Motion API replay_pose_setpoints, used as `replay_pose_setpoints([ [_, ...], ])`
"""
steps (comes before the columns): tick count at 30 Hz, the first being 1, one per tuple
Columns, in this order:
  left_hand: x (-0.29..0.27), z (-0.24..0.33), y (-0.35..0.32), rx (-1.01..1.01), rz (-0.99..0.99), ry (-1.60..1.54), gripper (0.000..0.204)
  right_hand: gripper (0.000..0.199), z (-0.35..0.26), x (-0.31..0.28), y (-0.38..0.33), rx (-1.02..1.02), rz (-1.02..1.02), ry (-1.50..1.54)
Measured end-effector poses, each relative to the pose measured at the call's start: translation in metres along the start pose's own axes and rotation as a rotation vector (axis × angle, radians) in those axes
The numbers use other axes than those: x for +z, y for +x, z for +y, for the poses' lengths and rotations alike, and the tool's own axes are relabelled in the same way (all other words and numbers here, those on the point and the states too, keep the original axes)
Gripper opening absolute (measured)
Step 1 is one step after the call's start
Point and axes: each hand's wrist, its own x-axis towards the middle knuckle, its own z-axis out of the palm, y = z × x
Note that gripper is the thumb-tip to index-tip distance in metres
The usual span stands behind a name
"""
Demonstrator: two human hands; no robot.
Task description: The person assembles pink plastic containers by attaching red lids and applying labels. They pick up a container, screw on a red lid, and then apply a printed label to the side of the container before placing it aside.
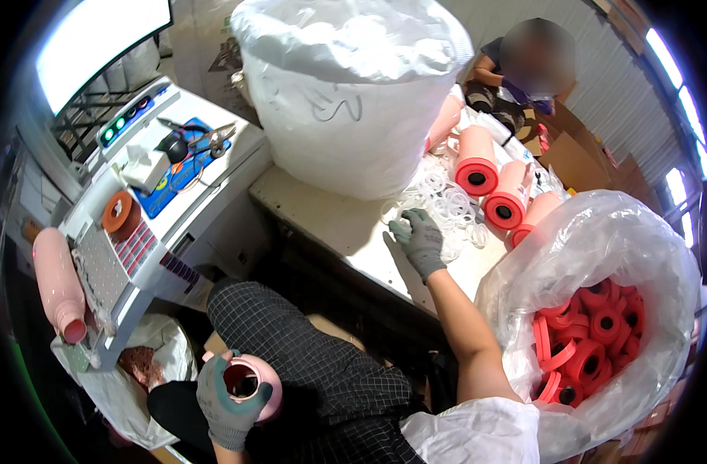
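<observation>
My left hand (233, 398), in a grey-green work glove, grips a pink bottle (267, 387) over my lap, its round open mouth tilted up toward me. My right hand (420, 241), gloved alike, is over the white table (322, 213) with its fingers curled at the left edge of a loose pile of white rings (454, 203). A single white ring (387, 207) shows at those fingertips, which look closed on it; the hand partly hides it. Several pink cylinders with red, black-centred ends, one a pink cylinder (477, 147), lie behind the pile.
A large white sack (338, 116) stands on the table. At right, a clear plastic-lined bin (640, 232) holds red caps (593, 332). Left is a white machine (206, 185) with pliers (210, 139), an orange tape roll (121, 215) and another pink bottle (58, 282). A co-worker (493, 73) sits behind.
</observation>
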Motion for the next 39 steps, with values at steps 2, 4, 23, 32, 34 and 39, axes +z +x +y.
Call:
replay_pose_setpoints([
  [2,0.000,0.002,-0.001,-0.065,-0.006,-0.079,0.073,0.029,-0.003,0.015,0.010,-0.017,0.045,0.046],
  [4,0.000,-0.002,-0.004,-0.021,0.020,-0.024,0.071,0.021,-0.001,0.022,0.015,-0.040,0.066,0.072],
  [23,-0.043,0.012,0.000,0.090,0.054,0.136,0.059,0.036,-0.299,-0.033,-0.099,-1.149,-0.398,0.886],
  [32,-0.059,-0.002,-0.005,0.092,-0.027,-0.009,0.026,0.047,-0.308,-0.058,-0.118,-1.191,-0.589,0.786],
  [34,-0.060,-0.003,-0.009,0.156,-0.032,0.134,0.029,0.046,-0.305,-0.057,-0.128,-1.158,-0.715,0.732],
  [39,-0.071,0.007,-0.010,0.074,0.027,0.423,0.032,0.035,-0.316,-0.046,-0.154,-1.080,-0.590,0.780],
])
